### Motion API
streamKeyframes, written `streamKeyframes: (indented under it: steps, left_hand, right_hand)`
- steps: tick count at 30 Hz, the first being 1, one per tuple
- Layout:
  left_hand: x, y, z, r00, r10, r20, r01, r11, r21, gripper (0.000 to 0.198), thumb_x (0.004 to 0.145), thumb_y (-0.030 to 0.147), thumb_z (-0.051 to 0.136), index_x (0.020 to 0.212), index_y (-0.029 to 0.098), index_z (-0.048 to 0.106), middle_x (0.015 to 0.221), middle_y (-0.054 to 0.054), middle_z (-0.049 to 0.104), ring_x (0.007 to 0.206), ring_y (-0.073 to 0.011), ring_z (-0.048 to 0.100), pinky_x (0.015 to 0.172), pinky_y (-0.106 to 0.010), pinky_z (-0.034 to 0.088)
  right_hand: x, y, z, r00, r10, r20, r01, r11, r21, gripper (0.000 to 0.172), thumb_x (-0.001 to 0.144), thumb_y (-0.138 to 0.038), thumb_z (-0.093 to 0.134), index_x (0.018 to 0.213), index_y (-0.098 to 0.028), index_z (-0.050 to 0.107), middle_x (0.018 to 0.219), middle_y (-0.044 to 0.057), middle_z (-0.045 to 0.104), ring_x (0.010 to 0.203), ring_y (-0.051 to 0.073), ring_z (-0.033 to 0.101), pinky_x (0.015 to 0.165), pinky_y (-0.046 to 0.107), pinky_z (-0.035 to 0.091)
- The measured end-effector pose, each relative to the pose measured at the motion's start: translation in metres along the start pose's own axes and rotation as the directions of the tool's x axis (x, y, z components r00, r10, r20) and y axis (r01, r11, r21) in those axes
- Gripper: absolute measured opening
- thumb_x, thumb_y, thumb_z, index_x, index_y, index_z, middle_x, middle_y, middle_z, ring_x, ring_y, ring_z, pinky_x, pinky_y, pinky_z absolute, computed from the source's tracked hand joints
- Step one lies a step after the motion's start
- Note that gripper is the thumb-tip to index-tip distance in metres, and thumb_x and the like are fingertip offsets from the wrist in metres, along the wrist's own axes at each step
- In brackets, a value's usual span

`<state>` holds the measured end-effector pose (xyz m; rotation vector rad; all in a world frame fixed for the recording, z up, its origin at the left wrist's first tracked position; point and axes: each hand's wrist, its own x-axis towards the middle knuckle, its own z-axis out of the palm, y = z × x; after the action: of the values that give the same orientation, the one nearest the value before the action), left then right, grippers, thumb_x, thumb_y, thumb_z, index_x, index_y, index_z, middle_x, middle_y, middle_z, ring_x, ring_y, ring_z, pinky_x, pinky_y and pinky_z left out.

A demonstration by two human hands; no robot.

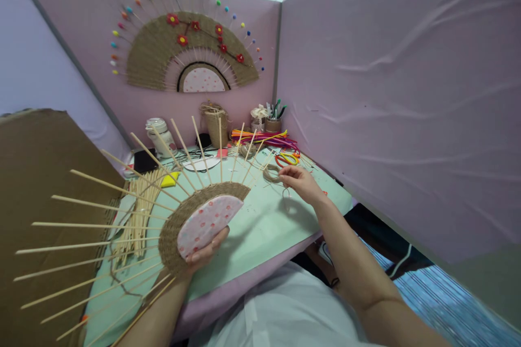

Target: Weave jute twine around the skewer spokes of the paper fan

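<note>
My left hand [208, 252] grips the lower edge of a half-round fan [169, 238], partly hidden behind it. Its centre is a pink padded half-disc [209, 222] with red spots, bordered by a band of woven brown twine. Long pale wooden sticks [67, 225] spread outward from that band. On the right, my right hand [299, 181] is raised over the table with thumb and fingers pinched on a thin strand of twine [287, 195], which hangs in a small loop. A coil of twine [272, 173] appears right beside the fingertips; whether they touch it I cannot tell.
A bundle of loose sticks [140, 217] lies on the pale green table [260, 238], near a yellow pad [170, 179]. Behind are a white jar [160, 135], a twine spool [215, 124], bright pipe cleaners [264, 137] and scissors [287, 159]. A flower-decorated fan [150, 54] hangs on the back panel.
</note>
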<state>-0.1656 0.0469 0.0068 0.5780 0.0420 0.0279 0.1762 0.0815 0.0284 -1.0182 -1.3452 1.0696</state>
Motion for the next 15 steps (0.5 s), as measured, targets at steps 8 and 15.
streamKeyframes:
  steps: [8, 15]
  left_hand:
    - [0.004, 0.001, -0.002, 0.996, 0.056, 0.068, -0.055, 0.998, -0.026, 0.048, 0.096, 0.026, 0.007, 0.091, 0.016, 0.053, 0.056, -0.010, 0.062, 0.037, -0.0172, 0.053, 0.034, -0.021, 0.038]
    - [0.002, 0.000, -0.004, 0.999, 0.052, 0.010, -0.052, 0.997, 0.050, 0.047, 0.098, 0.021, 0.013, 0.092, 0.012, 0.059, 0.056, -0.009, 0.063, 0.038, -0.0147, 0.054, 0.035, -0.019, 0.042]
  right_hand:
    - [-0.005, 0.005, 0.010, 1.000, 0.005, 0.006, -0.005, 1.000, -0.015, 0.022, 0.070, -0.039, 0.075, 0.078, -0.020, 0.067, 0.065, -0.002, 0.059, 0.061, 0.012, 0.052, 0.061, 0.027, 0.043]
    - [-0.005, 0.013, 0.012, 1.000, -0.011, -0.010, 0.010, 0.997, -0.071, 0.023, 0.073, -0.041, 0.072, 0.080, -0.020, 0.066, 0.074, 0.000, 0.062, 0.070, 0.014, 0.057, 0.071, 0.031, 0.046]
